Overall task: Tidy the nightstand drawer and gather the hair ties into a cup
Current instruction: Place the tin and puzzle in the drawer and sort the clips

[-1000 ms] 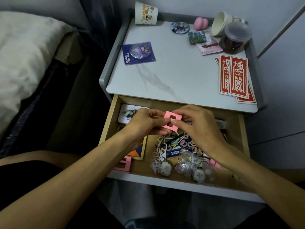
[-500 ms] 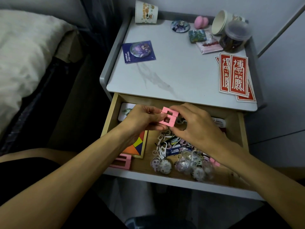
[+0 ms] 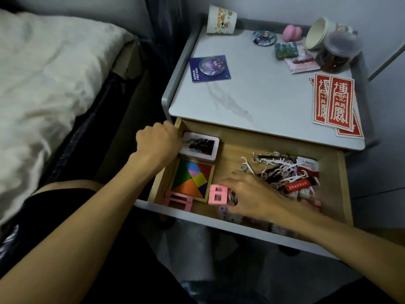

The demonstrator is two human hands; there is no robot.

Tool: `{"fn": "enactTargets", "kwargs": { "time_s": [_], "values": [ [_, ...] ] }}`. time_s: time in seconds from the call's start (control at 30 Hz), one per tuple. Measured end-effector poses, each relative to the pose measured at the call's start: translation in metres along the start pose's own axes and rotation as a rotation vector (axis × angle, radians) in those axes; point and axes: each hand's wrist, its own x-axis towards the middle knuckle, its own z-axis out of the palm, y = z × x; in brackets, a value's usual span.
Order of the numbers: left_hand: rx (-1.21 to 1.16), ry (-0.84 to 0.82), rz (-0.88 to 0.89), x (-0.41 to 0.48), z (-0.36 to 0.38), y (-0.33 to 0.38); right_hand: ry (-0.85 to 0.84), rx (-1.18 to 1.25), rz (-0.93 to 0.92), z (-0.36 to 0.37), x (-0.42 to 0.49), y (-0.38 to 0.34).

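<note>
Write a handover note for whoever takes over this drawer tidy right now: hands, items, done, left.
Left hand: curled at the back-left corner of the open wooden drawer, against the white picture-lidded box; grip unclear.
Right hand: fingertips at the pink square plastic frame beside the colourful tangram tray; grip unclear.
Hair ties: heaped with white floss picks in the drawer's right half.
Done: drawer open.
Left: hair ties into the printed paper cup on the nightstand top.

Dim light, pale grey wall (image 3: pixel 285 7), white-covered bed (image 3: pixel 43 73) at left
</note>
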Motion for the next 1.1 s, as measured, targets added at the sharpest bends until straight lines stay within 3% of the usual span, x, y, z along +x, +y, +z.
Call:
{"fn": "enactTargets", "kwargs": {
  "time_s": [0.17, 0.43, 1.1],
  "values": [
    [0.066, -0.168, 0.033, 0.007, 0.015, 0.009, -0.093, -0.043, -0.132, 0.025, 0.020, -0.012],
    [0.133, -0.155, 0.107, 0.014, 0.019, 0.010, -0.112, -0.184, -0.296, 0.034, 0.031, -0.015],
    [0.207, -0.115, 0.169, 0.016, 0.023, 0.009, -0.202, -0.122, -0.298, 0.032, 0.042, -0.018]
  ]
}}
